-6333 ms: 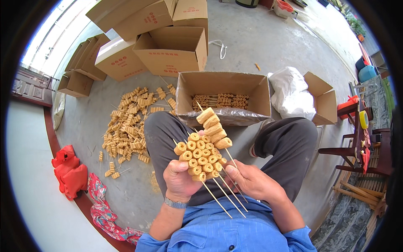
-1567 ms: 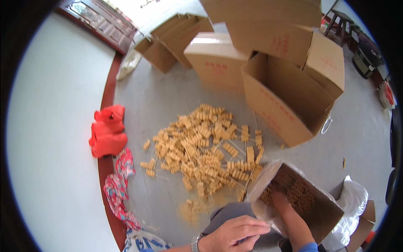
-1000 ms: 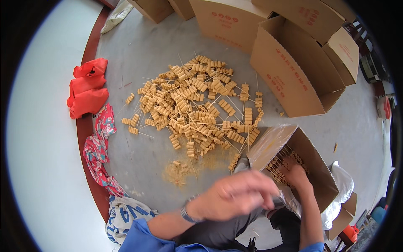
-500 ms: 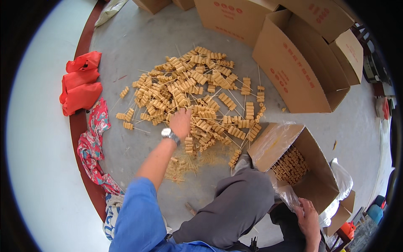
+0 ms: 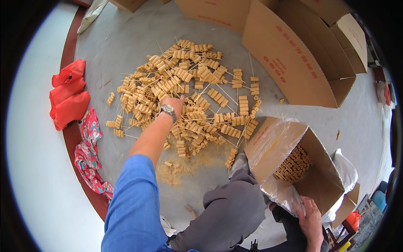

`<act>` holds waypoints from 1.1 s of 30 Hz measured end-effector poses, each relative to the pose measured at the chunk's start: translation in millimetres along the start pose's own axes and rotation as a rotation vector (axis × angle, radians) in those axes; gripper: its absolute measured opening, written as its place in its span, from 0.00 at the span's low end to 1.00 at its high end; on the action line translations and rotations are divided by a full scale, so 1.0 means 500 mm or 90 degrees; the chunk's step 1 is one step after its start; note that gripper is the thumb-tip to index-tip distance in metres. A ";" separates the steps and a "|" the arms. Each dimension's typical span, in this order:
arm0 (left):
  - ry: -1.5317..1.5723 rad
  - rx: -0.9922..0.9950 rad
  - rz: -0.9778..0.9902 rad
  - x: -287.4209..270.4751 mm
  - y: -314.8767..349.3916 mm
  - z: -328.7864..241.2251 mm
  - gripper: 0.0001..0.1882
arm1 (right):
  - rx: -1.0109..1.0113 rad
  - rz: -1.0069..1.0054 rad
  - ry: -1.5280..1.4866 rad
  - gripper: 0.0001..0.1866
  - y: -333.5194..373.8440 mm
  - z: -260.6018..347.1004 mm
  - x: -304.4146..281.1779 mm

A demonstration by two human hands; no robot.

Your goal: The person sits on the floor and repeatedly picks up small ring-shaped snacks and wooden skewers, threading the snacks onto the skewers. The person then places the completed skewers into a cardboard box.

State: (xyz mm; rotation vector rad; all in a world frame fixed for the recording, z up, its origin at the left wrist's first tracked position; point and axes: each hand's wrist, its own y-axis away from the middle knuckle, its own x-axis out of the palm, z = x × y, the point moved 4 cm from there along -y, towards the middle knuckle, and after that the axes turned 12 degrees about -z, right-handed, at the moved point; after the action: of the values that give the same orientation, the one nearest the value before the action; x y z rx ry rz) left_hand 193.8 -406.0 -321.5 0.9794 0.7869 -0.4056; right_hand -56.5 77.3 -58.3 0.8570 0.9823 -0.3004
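Reaching out from the lap, where it was a second ago, the left hand (image 5: pixel 174 103) now presses fingers-down into the skewer pile (image 5: pixel 184 96); its grip is hidden. The right hand (image 5: pixel 311 218) rests on the lined box (image 5: pixel 294 168), fingers loosely curled.

Skewer pile (image 5: pixel 189 96) crowds floor ahead; big cartons (image 5: pixel 294 54) wall right; bare concrete (image 5: pixel 117 38) beyond
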 end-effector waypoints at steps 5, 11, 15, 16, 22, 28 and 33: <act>0.033 -0.049 0.007 0.018 -0.003 0.013 0.26 | 0.027 0.035 -0.001 0.20 -0.006 0.002 -0.001; -0.025 0.024 -0.007 0.001 0.042 0.023 0.16 | 0.012 0.016 0.028 0.20 0.006 -0.004 0.004; 0.064 -0.054 0.029 -0.015 0.085 0.046 0.13 | 0.004 -0.014 0.031 0.19 0.016 0.012 -0.009; 0.109 -0.092 0.026 -0.024 0.100 0.054 0.13 | -0.002 -0.031 0.028 0.19 0.022 0.016 -0.012; 0.341 -0.165 -0.131 -0.102 0.214 0.125 0.16 | -0.011 -0.088 0.015 0.19 0.079 0.026 -0.009; 0.715 -0.303 0.000 -0.113 0.331 0.221 0.15 | -0.017 -0.153 -0.069 0.16 0.150 0.069 -0.031; 1.087 -0.323 -0.080 -0.149 0.461 0.229 0.13 | 0.014 -0.257 -0.233 0.14 0.210 0.105 -0.072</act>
State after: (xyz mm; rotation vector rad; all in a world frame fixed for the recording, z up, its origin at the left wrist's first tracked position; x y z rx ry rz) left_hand 336.2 -387.8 -95.1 0.6089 2.3321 0.6801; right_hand 16.5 100.3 37.7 0.5890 0.8014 -0.7862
